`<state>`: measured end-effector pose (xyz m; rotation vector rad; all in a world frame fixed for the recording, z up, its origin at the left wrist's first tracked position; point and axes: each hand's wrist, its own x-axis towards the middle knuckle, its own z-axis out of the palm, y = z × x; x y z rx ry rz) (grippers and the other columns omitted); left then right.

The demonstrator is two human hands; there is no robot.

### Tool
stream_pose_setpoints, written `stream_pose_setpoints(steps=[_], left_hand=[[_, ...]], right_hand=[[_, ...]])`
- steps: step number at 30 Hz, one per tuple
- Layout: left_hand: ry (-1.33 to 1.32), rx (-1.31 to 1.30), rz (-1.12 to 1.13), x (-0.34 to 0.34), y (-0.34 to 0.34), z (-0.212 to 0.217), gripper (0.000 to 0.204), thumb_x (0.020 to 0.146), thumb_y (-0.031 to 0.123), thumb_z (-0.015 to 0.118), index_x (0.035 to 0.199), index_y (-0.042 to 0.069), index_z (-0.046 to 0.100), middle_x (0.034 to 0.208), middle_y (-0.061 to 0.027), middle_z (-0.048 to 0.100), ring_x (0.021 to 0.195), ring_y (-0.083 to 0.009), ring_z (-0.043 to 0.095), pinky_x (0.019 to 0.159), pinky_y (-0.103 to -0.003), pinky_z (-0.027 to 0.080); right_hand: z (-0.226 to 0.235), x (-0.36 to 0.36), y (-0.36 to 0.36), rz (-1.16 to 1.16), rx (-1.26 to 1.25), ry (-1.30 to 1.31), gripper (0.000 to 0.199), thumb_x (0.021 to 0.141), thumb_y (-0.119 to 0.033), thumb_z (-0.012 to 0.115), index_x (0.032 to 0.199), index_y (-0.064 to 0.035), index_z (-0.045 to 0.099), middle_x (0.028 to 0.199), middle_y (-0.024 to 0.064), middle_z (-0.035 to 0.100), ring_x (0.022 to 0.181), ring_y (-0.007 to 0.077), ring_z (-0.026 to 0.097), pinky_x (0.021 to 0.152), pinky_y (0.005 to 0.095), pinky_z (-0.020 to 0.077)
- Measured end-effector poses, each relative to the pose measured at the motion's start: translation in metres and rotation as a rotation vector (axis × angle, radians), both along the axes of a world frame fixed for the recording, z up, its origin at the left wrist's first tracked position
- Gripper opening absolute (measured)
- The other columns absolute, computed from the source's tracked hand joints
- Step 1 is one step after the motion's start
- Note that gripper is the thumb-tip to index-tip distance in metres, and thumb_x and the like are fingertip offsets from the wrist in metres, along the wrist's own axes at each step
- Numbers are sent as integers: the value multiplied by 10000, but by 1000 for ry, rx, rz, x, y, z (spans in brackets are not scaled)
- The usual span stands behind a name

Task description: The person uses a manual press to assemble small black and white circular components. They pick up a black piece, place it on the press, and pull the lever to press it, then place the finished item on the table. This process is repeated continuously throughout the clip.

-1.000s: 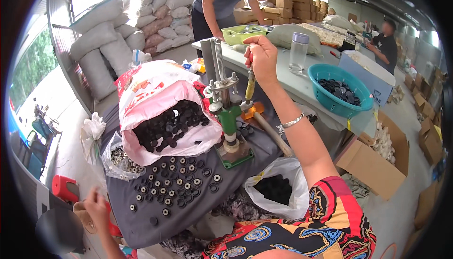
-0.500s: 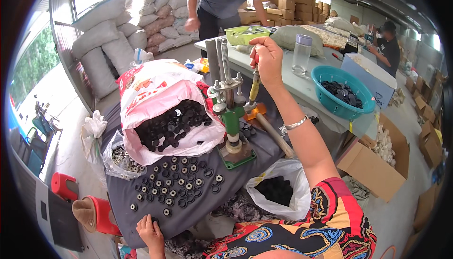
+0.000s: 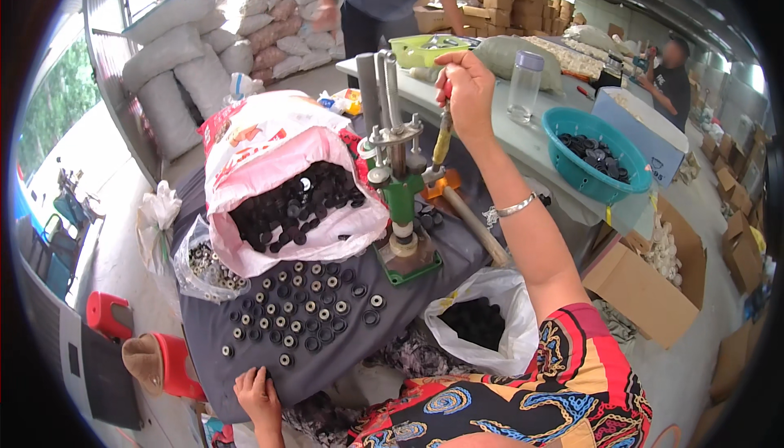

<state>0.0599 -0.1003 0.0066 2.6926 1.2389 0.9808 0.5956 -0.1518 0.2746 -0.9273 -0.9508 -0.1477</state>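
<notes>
A green hand press [image 3: 400, 203] stands upright on a grey cloth-covered table [image 3: 269, 378]. My right hand [image 3: 464, 90] is raised and closed around the press's lever handle [image 3: 442, 138]. My left hand [image 3: 257, 395] rests at the table's near edge, fingers on the cloth beside several small black rings [image 3: 302, 309] laid out in rows; whether it holds one is hidden. A pink bag [image 3: 286, 195] full of black parts lies open behind the rings.
A white bag of black parts [image 3: 482, 325] sits by my right side, a clear bag of metal pieces [image 3: 204, 264] at left. A teal basket [image 3: 596, 154], jar [image 3: 525, 84] and green tray [image 3: 420, 48] stand on a farther table. Two other people work behind. Cardboard boxes stand right.
My left hand has come in from the lower left to the table's near edge by the rings. My right hand stays raised on the lever.
</notes>
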Motion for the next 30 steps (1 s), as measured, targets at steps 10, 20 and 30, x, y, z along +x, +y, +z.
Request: stream_pose_setpoints(steps=[10, 20, 30], left_hand=[[-473, -252, 70, 31, -5, -13, 241, 791, 36, 683, 1031, 26, 698, 1033, -128, 671, 949, -246, 631, 823, -324, 497], [-156, 7, -20, 53, -2, -14, 302, 754, 39, 672, 1056, 45, 680, 1029, -134, 640, 939, -328, 586, 840, -416, 461], [-179, 57, -86, 69, -3, -20, 325, 673, -31, 691, 993, 25, 680, 991, -142, 612, 912, -324, 556, 801, -423, 454]], right_hand=[[-2, 71, -2, -38, -75, -63, 262, 900, -40, 448, 1082, 101, 574, 754, 94, 584, 636, 168, 538, 597, 281, 453], [-9, 24, 14, -214, -58, -261, 189, 849, -27, 460, 934, -2, 626, 661, 63, 582, 482, 116, 514, 455, 261, 435], [1, 3, -15, 9, 6, -19, 184, 881, -45, 429, 905, 1, 606, 637, 48, 548, 443, 76, 491, 409, 215, 401]])
